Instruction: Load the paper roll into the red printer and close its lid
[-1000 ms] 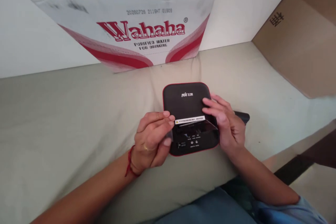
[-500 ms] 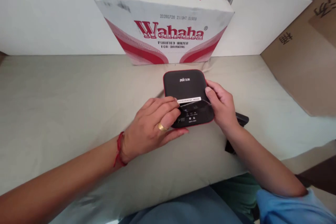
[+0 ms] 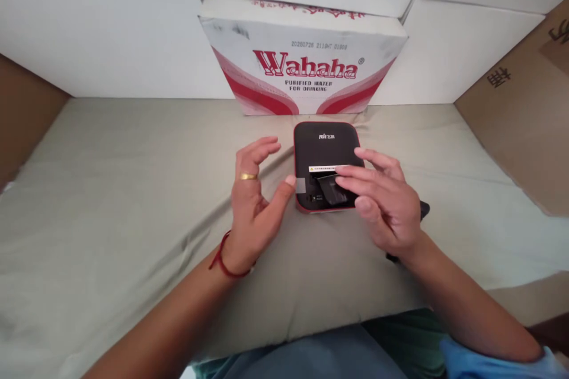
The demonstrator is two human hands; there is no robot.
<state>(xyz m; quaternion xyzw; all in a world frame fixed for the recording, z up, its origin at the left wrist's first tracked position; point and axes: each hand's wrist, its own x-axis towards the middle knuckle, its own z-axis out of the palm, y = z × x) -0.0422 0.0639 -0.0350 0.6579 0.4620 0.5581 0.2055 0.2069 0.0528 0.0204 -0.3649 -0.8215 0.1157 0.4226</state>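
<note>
A flat black device with rounded corners and a red edge (image 3: 326,145) lies on the cloth in front of me, a white label strip (image 3: 323,169) across it. Over its lower part a loose piece of dark, shiny plastic film (image 3: 334,192) stands partly raised. My left hand (image 3: 255,198) is open at the device's left side, fingers curved and apart; its thumb tip meets a small clear tab (image 3: 301,185) at the device's edge. My right hand (image 3: 389,204) hovers over the right side, fingers extended and apart, fingertips close to the film; whether they touch it I cannot tell.
A white and red Wahaha water carton (image 3: 311,71) stands behind the device, against white boxes (image 3: 133,29). Brown cardboard (image 3: 515,106) stands at the right. A black object (image 3: 425,210) is partly hidden behind my right forearm. Creased pale cloth (image 3: 155,189) covers the surface.
Both hands have released their hold on the device, which now rests on the cloth. My left hand has drawn back to the left; the right has opened over the device. The film is lifted more.
</note>
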